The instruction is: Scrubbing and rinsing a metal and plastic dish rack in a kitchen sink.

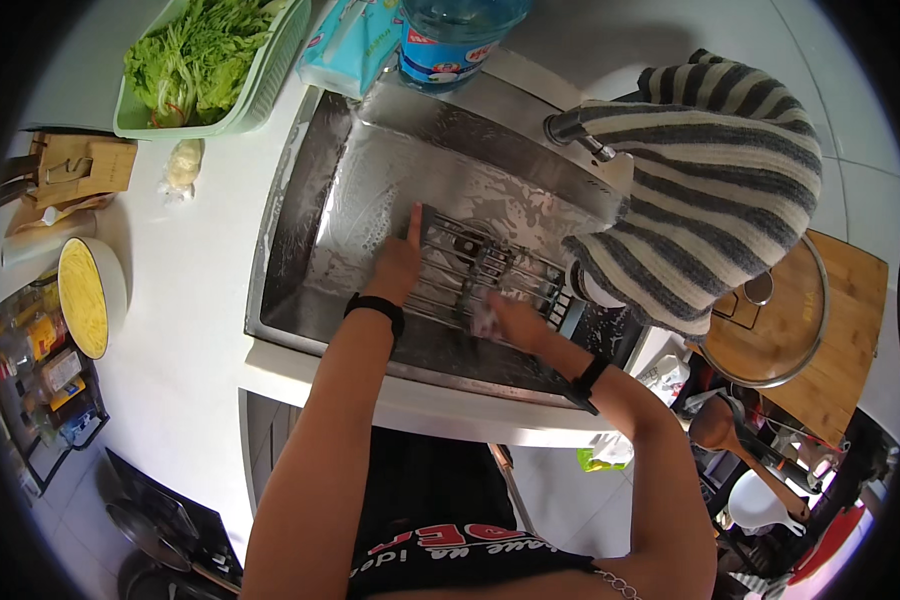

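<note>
A metal wire rack (450,274) lies low in a stainless steel sink (289,225) with foam and water on its bottom. My left hand (396,262) grips the rack's dark left end, its index finger stretched along it. Over the near side of the rack, my right hand (517,321) is blurred and holds a pale, wet cloth or sponge (484,319) against the bars. The exact kind of cloth or sponge cannot be told. Foam also clings to the sink's right part.
A faucet (566,127) and striped cloth (720,165) stand at the sink's back right. Behind it are a water bottle (450,60) and tissue pack (352,45). Left are a basket of greens (270,90) and yellow-filled bowl (116,300); right, a glass lid (787,345) on a wooden board (855,300).
</note>
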Motion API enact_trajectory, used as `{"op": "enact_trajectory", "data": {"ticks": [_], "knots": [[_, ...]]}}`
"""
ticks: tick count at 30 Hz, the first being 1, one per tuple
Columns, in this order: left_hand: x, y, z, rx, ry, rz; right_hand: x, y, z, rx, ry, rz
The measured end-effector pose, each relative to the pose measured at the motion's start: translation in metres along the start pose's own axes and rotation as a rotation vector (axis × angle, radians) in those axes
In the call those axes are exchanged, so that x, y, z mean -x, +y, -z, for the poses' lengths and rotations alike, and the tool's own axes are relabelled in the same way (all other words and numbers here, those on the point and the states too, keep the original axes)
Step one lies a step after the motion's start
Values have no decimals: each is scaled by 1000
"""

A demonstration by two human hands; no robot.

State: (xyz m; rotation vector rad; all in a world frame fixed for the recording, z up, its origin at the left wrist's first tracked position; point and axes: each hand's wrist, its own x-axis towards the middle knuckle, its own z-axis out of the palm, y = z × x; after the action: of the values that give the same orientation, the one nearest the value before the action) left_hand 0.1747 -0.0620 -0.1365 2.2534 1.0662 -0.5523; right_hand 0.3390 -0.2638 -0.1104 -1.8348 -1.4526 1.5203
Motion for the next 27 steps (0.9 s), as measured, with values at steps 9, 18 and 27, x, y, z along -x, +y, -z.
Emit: {"op": "enact_trajectory", "data": {"ticks": [9, 18, 27], "knots": [[-2, 2, 2, 7, -55, 66, -24, 12, -27, 371, -190, 39], [5, -4, 9, 162, -116, 27, -17, -2, -20, 545, -269, -91], [21, 21, 14, -64, -22, 101, -24, 10, -23, 457, -247, -190]]}}
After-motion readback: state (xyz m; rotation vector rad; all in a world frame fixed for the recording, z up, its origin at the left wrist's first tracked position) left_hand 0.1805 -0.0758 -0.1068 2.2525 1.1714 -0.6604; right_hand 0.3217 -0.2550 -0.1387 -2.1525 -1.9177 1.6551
